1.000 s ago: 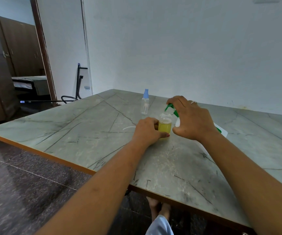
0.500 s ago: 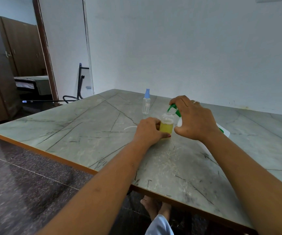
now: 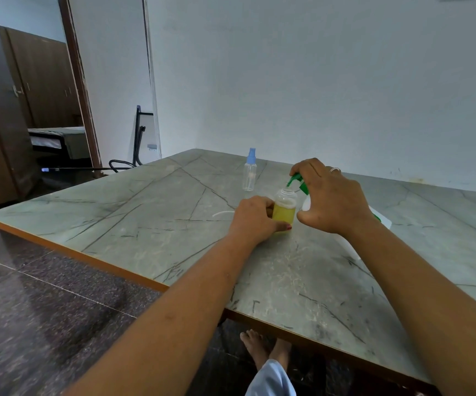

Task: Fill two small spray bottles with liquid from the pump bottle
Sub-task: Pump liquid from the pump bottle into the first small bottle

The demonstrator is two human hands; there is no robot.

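A small uncapped bottle point(image 3: 284, 208), partly full of yellow liquid, stands upright on the marble table point(image 3: 151, 212). My left hand point(image 3: 255, 217) grips its lower part from the left. My right hand point(image 3: 328, 197) lies over the green pump head point(image 3: 296, 181) of the pump bottle, whose white body point(image 3: 306, 203) is mostly hidden behind that hand. The green spout points down at the small bottle's mouth. A second small spray bottle point(image 3: 250, 173), clear with a blue spray cap, stands farther back.
A thin white tube point(image 3: 223, 213) lies on the table left of my left hand. The table's front edge point(image 3: 122, 271) runs diagonally in front of me. Bare feet point(image 3: 265, 350) show below it. A doorway point(image 3: 45, 110) opens at the left.
Both hands and the bottles keep their places. The yellow liquid level in the small bottle looks about the same.
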